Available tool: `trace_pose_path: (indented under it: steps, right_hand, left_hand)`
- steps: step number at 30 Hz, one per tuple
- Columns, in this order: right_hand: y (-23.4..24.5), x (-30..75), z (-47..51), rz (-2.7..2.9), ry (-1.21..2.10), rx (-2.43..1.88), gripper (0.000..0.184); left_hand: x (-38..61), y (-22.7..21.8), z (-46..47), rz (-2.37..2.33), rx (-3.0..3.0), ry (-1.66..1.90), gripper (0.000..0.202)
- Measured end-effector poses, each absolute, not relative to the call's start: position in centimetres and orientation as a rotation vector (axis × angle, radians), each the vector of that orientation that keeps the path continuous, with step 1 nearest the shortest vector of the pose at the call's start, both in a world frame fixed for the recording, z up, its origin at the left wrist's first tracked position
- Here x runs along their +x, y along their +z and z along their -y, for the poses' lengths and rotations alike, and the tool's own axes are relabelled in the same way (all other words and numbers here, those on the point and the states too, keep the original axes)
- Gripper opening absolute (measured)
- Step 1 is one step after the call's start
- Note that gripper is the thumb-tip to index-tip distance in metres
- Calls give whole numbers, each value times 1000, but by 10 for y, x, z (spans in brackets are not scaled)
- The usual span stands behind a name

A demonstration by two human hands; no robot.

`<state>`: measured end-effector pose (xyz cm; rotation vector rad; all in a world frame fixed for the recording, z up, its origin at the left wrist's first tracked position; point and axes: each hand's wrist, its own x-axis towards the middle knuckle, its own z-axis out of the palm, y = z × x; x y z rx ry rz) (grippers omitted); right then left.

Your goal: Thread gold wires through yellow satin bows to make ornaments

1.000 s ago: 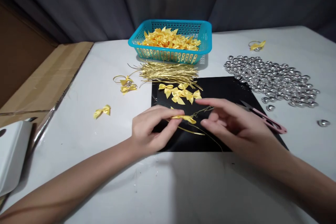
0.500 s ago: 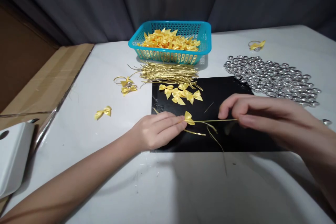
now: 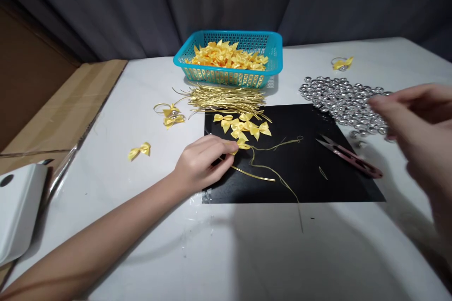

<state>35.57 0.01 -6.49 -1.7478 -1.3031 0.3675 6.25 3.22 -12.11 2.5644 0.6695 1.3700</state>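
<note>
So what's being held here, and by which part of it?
The left grip pinches a bow by its left end as seen here. Whether the right grip holds anything cannot be told.

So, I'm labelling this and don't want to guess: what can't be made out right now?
All in the head view:
Right hand: blurred, cut off by the right edge; whether it holds anything is unclear.
Held bow: partly hidden by the left hand.
Beads: right end of the pile hidden behind the right hand.
Basket: top bows cover those beneath.
White box: cut off by the left edge.
</note>
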Motion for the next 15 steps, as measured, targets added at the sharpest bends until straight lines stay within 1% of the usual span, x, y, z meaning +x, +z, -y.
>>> trace_pose_path:
  steps: [1, 3, 4, 6, 10, 12, 15]
  right_hand:
    - [-66, 338, 4, 1323, 448, -1750, 26]
    - [-72, 303, 10, 1577, 764, -1716, 34]
    - [-77, 289, 11, 1683, 917, -1691, 35]
    - [-86, 270, 14, 1779, 1068, -1656, 34]
    - [-90, 264, 14, 1764, 1196, -1535, 27]
    - [-85, 271, 14, 1792, 1208, -1510, 29]
    - [-74, 285, 15, 1868, 1230, -1482, 32]
  left_hand:
    - [63, -121, -32, -671, 2555, 1387, 15]
    - [64, -120, -30, -659, 2555, 1430, 16]
    - [65, -119, -29, -646, 2567, 1447, 17]
    - [66, -119, -27, -603, 2608, 1462, 16]
    - [67, -118, -25, -520, 2696, 1444, 12]
    - [66, -119, -26, -536, 2697, 1456, 12]
    - [64, -120, -28, -686, 2596, 1488, 13]
